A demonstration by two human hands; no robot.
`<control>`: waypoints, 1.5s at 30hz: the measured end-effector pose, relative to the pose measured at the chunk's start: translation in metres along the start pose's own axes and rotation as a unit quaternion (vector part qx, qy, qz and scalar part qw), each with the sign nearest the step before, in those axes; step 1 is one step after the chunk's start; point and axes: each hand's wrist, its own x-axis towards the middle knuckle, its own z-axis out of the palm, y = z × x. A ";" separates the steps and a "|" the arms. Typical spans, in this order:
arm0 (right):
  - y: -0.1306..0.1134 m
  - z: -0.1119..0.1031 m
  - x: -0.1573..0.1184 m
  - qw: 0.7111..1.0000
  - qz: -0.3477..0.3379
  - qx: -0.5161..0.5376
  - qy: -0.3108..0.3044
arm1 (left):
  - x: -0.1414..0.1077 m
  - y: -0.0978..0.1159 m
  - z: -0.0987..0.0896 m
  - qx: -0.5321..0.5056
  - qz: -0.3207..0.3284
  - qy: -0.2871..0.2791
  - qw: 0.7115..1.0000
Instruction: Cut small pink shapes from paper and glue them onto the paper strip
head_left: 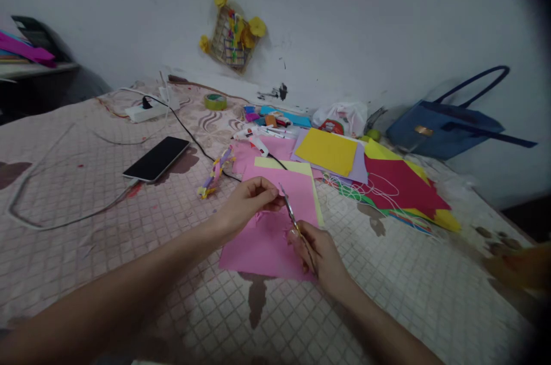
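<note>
A pink sheet [267,247] lies on the patterned cloth in front of me, with a pale yellow sheet [317,204] partly under it. My right hand [316,250] is closed round the handles of scissors [289,209], whose blades point up and away. Over the pink sheet, my left hand [253,204] has its thumb and fingers pinched together close to the blade tips. A small crumpled pink piece [260,217] shows under the left fingers; whether they hold it is too small to tell.
A tablet [157,159] with a cable lies at the left. Beyond the sheets are a glue gun [253,140], green tape [215,102] and yellow paper [327,150]. White string [357,188], red paper [400,184] and a blue bag [443,127] are at the right.
</note>
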 end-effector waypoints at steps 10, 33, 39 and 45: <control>-0.003 0.001 0.000 1.000 0.012 0.014 -0.004 | 0.001 0.004 -0.003 0.011 -0.004 -0.003 1.000; -0.010 -0.002 0.000 0.998 0.030 0.053 -0.012 | 0.006 0.007 -0.010 0.067 -0.006 -0.005 0.998; -0.016 -0.007 -0.001 0.989 0.057 0.123 -0.056 | 0.005 0.013 -0.012 0.094 -0.005 -0.039 0.995; -0.019 -0.016 -0.002 0.988 0.047 0.122 -0.078 | 0.006 0.016 -0.013 0.105 -0.016 -0.082 0.991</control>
